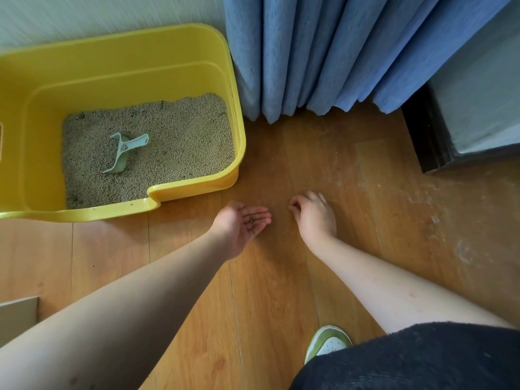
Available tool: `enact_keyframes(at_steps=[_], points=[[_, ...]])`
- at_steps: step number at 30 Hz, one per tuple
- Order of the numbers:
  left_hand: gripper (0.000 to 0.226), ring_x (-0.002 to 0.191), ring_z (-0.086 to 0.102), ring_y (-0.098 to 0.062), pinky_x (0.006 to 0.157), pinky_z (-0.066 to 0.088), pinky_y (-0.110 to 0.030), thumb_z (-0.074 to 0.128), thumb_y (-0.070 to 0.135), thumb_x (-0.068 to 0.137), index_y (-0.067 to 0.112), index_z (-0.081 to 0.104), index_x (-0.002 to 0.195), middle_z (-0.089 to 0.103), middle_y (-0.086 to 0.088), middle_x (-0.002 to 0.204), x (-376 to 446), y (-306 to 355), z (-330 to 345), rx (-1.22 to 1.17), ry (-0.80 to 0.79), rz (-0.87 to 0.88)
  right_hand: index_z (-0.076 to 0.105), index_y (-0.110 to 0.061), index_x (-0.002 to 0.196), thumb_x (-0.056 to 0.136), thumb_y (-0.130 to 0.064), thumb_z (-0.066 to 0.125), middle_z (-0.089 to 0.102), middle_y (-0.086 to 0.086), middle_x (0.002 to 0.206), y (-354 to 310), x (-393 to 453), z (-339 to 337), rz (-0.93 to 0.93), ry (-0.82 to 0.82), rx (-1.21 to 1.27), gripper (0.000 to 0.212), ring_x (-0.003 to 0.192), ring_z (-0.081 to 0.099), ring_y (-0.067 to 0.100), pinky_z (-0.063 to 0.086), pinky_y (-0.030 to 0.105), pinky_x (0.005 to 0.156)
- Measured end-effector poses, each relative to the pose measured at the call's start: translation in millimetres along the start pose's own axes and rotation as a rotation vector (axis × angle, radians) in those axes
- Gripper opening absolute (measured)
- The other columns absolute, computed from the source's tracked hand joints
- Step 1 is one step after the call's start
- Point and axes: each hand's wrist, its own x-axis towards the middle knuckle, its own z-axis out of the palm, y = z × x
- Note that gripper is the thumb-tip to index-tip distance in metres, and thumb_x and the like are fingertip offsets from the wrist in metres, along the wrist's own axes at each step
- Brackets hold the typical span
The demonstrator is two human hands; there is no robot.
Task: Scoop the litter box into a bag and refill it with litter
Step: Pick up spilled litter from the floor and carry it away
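Stray litter is being picked off the floor (281, 277) beside the litter box (236, 130).

A few grains are cupped in the flat left hand (244, 223); the right hand (312, 213) pinches at the boards. The scoop (123, 153) lies in the litter, likely needed next.

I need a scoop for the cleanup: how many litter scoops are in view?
1. A pale green plastic litter scoop lies on the litter inside the yellow plastic litter box, left of both hands. Another could be buried or out of frame.
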Motion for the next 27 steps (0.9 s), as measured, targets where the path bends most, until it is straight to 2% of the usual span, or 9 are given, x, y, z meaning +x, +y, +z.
enact_keyframes(at_steps=[5, 9, 12, 16, 19, 22, 24, 27], points=[[0.054, 0.094, 0.068, -0.032, 0.084, 0.056, -0.032, 0.022, 0.023, 0.102, -0.008, 0.066, 0.099, 0.07, -0.025, 0.099, 2.8, -2.9, -0.6, 0.005, -0.001, -0.004, 0.069, -0.017, 0.102, 0.093, -0.028, 0.056, 0.061, 0.005, 0.106, 0.0, 0.9, -1.6, -0.066, -0.055, -0.091, 0.019, 0.103, 0.052, 0.027, 0.04, 0.036, 0.084], [0.054, 0.093, 0.066, -0.032, 0.08, 0.055, -0.032, 0.021, 0.024, 0.102, -0.01, 0.064, 0.102, 0.068, -0.026, 0.101, 2.3, -4.6, 3.2, 0.017, -0.03, -0.011, 0.068, -0.02, 0.099, 0.092, -0.029, 0.057, 0.061, 0.001, 0.103, -21.1, -7.2, -23.7, -0.189, -0.007, 0.006, 0.016, 0.102, 0.052, 0.023, 0.037, 0.037, 0.086], [0.045, 0.082, 0.062, -0.028, 0.072, 0.052, -0.033, 0.025, 0.023, 0.102, -0.005, 0.059, 0.096, 0.065, -0.021, 0.091, 2.1, -4.2, 11.6, -0.028, -0.016, 0.01, 0.069, -0.02, 0.096, 0.089, -0.03, 0.061, 0.061, -0.001, 0.1, -46.9, -20.5, -35.1, -0.311, 0.004, 0.078, 0.014, 0.098, 0.052, 0.023, 0.037, 0.038, 0.083], [0.03, 0.068, 0.056, -0.022, 0.063, 0.049, -0.031, 0.03, 0.021, 0.098, 0.002, 0.054, 0.101, 0.059, -0.015, 0.085, 3.7, -2.8, 17.8, -0.034, -0.051, 0.001, 0.073, -0.024, 0.094, 0.086, -0.033, 0.062, 0.064, -0.005, 0.094, -50.0, -27.8, -44.0, -0.379, 0.073, 0.097, 0.016, 0.094, 0.054, 0.021, 0.038, 0.037, 0.076], [0.046, 0.061, 0.057, -0.023, 0.059, 0.045, -0.026, 0.026, 0.021, 0.099, -0.004, 0.061, 0.085, 0.064, -0.017, 0.072, 3.9, -7.2, 18.6, 0.071, -0.052, -0.016, 0.074, -0.025, 0.094, 0.089, -0.029, 0.063, 0.066, -0.007, 0.093, -23.9, -26.2, -57.8, -0.265, 0.194, 0.153, 0.013, 0.091, 0.052, 0.018, 0.038, 0.034, 0.076], [0.051, 0.063, 0.06, -0.023, 0.061, 0.046, -0.027, 0.024, 0.022, 0.101, -0.006, 0.064, 0.086, 0.067, -0.019, 0.074, 3.5, -16.2, 21.9, 0.12, -0.054, -0.034, 0.072, -0.024, 0.097, 0.093, -0.027, 0.059, 0.065, -0.006, 0.096, 22.5, -31.0, -65.8, 0.038, 0.243, 0.263, 0.014, 0.091, 0.056, 0.018, 0.046, 0.036, 0.085], [0.053, 0.07, 0.063, -0.025, 0.066, 0.05, -0.028, 0.022, 0.022, 0.102, -0.008, 0.065, 0.091, 0.068, -0.021, 0.082, 2.6, -21.4, 28.7, 0.141, -0.08, -0.049, 0.069, -0.025, 0.102, 0.096, -0.028, 0.054, 0.062, -0.008, 0.102, 54.7, -41.6, -65.4, 0.245, 0.177, 0.304, 0.017, 0.095, 0.057, 0.015, 0.046, 0.028, 0.081], [0.055, 0.089, 0.069, -0.03, 0.084, 0.055, -0.033, 0.021, 0.022, 0.102, -0.009, 0.067, 0.1, 0.071, -0.024, 0.097, -0.3, -29.3, 39.6, 0.173, -0.135, -0.078, 0.067, -0.026, 0.105, 0.095, -0.031, 0.055, 0.064, -0.007, 0.103, 90.4, -62.3, -52.0, 0.374, 0.026, 0.275, 0.016, 0.097, 0.059, 0.015, 0.042, 0.024, 0.076]])
